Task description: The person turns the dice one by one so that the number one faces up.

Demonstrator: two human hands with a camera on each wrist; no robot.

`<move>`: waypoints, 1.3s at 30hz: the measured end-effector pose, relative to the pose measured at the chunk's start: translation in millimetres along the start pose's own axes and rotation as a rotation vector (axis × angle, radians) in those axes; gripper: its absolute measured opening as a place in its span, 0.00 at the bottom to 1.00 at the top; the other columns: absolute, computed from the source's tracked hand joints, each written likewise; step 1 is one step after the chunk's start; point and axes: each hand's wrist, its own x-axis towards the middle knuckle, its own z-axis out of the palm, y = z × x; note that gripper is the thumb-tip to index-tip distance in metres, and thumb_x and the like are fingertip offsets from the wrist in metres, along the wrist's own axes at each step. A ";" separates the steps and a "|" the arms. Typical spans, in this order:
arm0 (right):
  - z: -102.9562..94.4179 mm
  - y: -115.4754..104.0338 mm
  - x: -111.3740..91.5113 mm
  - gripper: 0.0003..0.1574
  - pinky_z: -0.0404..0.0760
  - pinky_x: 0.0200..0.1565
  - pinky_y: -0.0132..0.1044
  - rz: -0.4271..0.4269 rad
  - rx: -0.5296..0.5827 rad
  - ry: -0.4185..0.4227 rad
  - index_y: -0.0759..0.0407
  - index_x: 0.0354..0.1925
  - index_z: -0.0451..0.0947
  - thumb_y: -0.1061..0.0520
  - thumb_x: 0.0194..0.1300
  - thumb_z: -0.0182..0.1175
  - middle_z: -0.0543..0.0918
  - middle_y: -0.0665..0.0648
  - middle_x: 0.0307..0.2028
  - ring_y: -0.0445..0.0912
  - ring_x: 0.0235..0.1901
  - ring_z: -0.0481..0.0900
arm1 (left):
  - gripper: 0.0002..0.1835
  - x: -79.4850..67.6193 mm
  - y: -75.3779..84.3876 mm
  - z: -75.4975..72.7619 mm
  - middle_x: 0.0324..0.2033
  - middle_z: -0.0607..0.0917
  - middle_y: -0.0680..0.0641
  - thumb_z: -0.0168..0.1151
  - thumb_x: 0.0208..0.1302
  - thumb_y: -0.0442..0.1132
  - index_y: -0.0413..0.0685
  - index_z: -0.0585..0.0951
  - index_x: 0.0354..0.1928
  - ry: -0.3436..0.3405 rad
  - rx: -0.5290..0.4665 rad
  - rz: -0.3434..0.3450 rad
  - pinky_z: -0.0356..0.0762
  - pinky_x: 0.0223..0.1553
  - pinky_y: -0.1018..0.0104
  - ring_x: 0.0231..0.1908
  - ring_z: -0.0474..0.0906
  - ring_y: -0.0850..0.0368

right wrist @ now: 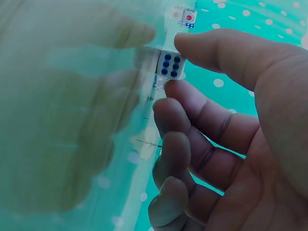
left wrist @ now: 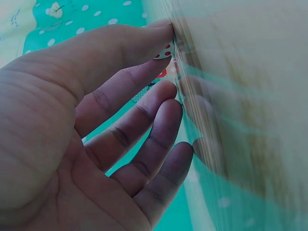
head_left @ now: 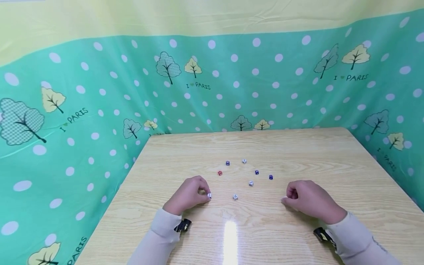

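At the left of the scattered dice, my left hand (head_left: pixel 189 195) pinches a white die (head_left: pixel 209 195) between thumb and index finger, down at the tabletop. In the left wrist view, red pips show on this die (left wrist: pixel 165 52), partly covered by the thumb. My right hand (head_left: pixel 308 197) rests at the table to the right of the dice, fingers loosely curled, with nothing between thumb and index finger. Through that gap, the right wrist view shows a white die (right wrist: pixel 171 65) with six blue pips, lying beyond the fingertips. Another white die (head_left: pixel 235 197) lies between the hands.
On the wooden table (head_left: pixel 185 147), farther back, are a red die (head_left: pixel 220 173), blue dice (head_left: pixel 227 163) (head_left: pixel 256 172) (head_left: pixel 271 177) and white dice (head_left: pixel 251 183) (head_left: pixel 244 161). A green dotted curtain (head_left: pixel 212 73) surrounds the table's back and sides.
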 end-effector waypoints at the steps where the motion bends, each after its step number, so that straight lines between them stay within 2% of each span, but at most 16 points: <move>1: 0.1 0.3 0.6 0.15 0.69 0.28 0.35 -0.005 -0.006 0.000 0.45 0.24 0.77 0.47 0.59 0.75 0.76 0.44 0.22 0.41 0.23 0.70 | 0.05 -0.1 0.1 -0.1 0.41 0.85 0.56 0.80 0.55 0.38 0.53 0.90 0.32 0.000 -0.002 -0.001 0.78 0.54 0.53 0.44 0.79 0.58; 9: -0.4 0.3 2.2 0.09 0.70 0.32 0.36 -0.036 -0.022 0.003 0.44 0.29 0.81 0.53 0.56 0.74 0.76 0.45 0.26 0.42 0.28 0.70 | 0.05 -1.5 0.1 -0.4 0.41 0.84 0.57 0.80 0.56 0.39 0.54 0.90 0.32 -0.002 0.007 -0.004 0.78 0.54 0.55 0.44 0.79 0.59; 17: 0.0 -2.6 0.7 0.07 0.76 0.34 0.34 -0.131 -0.063 0.003 0.45 0.35 0.86 0.57 0.58 0.75 0.77 0.41 0.31 0.38 0.31 0.73 | 0.05 -1.9 0.8 0.0 0.42 0.84 0.57 0.79 0.56 0.39 0.54 0.90 0.33 -0.001 -0.004 -0.012 0.78 0.54 0.54 0.44 0.79 0.58; 22: -0.8 -2.3 1.2 0.07 0.78 0.36 0.35 -0.137 -0.066 -0.002 0.46 0.35 0.87 0.59 0.59 0.73 0.79 0.41 0.32 0.37 0.32 0.74 | 0.05 -0.9 -0.3 0.5 0.42 0.84 0.58 0.79 0.57 0.40 0.55 0.90 0.33 -0.001 -0.001 -0.023 0.78 0.55 0.55 0.45 0.80 0.58; 29: -2.3 0.4 1.1 0.07 0.80 0.37 0.36 -0.119 -0.005 -0.004 0.44 0.37 0.86 0.56 0.61 0.74 0.81 0.40 0.32 0.37 0.32 0.76 | 0.05 -0.5 -2.5 1.3 0.42 0.84 0.58 0.80 0.57 0.40 0.57 0.90 0.32 -0.005 0.002 -0.021 0.78 0.54 0.56 0.45 0.79 0.59; 39: -7.4 7.8 3.1 0.07 0.78 0.35 0.32 -0.109 0.110 -0.034 0.42 0.37 0.86 0.55 0.63 0.73 0.83 0.39 0.32 0.38 0.33 0.77 | 0.06 0.6 -3.2 1.1 0.42 0.84 0.59 0.80 0.57 0.40 0.59 0.89 0.31 -0.007 -0.002 -0.014 0.79 0.54 0.57 0.44 0.79 0.61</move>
